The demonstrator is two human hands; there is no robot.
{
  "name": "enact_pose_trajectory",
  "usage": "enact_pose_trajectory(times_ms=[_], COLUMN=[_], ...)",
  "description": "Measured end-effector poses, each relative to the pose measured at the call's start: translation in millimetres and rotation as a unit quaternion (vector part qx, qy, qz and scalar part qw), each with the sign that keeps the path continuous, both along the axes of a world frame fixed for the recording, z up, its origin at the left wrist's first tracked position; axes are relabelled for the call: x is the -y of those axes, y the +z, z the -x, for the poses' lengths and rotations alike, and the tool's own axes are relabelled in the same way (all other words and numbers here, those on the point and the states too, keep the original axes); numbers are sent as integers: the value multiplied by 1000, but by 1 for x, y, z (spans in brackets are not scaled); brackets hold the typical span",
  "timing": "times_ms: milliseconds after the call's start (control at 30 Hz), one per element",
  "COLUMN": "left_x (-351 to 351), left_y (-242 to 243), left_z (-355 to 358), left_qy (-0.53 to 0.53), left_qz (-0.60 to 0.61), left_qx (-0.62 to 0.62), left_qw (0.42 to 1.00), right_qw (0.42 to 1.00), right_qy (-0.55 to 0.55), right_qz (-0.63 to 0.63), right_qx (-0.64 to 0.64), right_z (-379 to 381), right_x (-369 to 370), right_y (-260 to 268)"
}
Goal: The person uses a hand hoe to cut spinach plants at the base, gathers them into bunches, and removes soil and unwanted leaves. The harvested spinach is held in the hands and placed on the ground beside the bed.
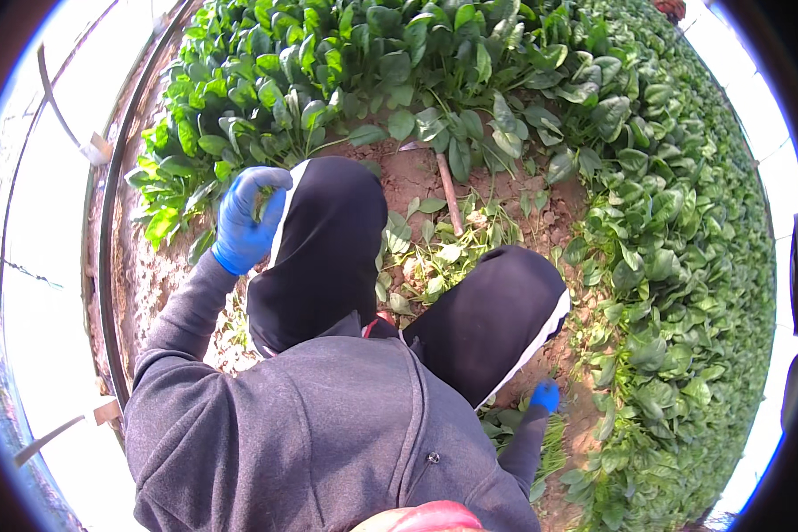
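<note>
My left hand [249, 219], in a blue glove, is raised beside my left knee at the edge of the leafy plants. Its thumb and fingers curl with a gap between them, and I see nothing held. Low on the right, my right hand [544, 396], also blue-gloved, is down near the soil beyond my right thigh. Stems of cut leafy greens [553, 449] lie right by it; its fingers are too small to make out. Before my knees rests a hand tool with a wooden handle [449, 194]; its metal blade [413, 145] is partly under spinach-like leaves [459, 136].
Dense spinach-like plants [665, 259] stand ahead and along the right. Loose leaves and stems [432, 266] litter the soil between my legs. On the left, a dark pipe-like rail [110, 219] runs beside bare soil and pale sheeting [46, 292].
</note>
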State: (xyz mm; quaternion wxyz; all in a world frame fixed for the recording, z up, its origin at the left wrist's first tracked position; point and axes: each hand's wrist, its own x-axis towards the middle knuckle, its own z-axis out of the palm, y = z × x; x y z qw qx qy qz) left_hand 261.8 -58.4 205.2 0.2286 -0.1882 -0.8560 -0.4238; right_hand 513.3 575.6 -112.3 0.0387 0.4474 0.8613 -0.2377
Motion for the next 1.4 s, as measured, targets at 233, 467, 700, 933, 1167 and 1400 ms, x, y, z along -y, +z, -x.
enact_pose_trajectory(times_ms=[233,467,700,933,1167,1400], left_x=[73,76,75,83,55,21], left_y=[-145,-245,-278,-280,-320,-346], left_z=[-14,-24,-1,21,93,167], left_qy=[86,77,53,48,38,94], left_qz=[-302,-298,-361,-320,-304,-29], left_qx=[392,446,443,473,466,362], left_qw=[865,840,819,820,830,927], right_qw=[941,916,903,816,798,921], right_qy=[259,206,422,546,557,343], right_qz=[201,321,82,122,135,186], right_qx=[84,-127,26,148,184,-2], right_z=[126,271,346,388,430,436], right_x=[60,14,78,198,268,298], right_y=[0,61,227,256,117,-11])
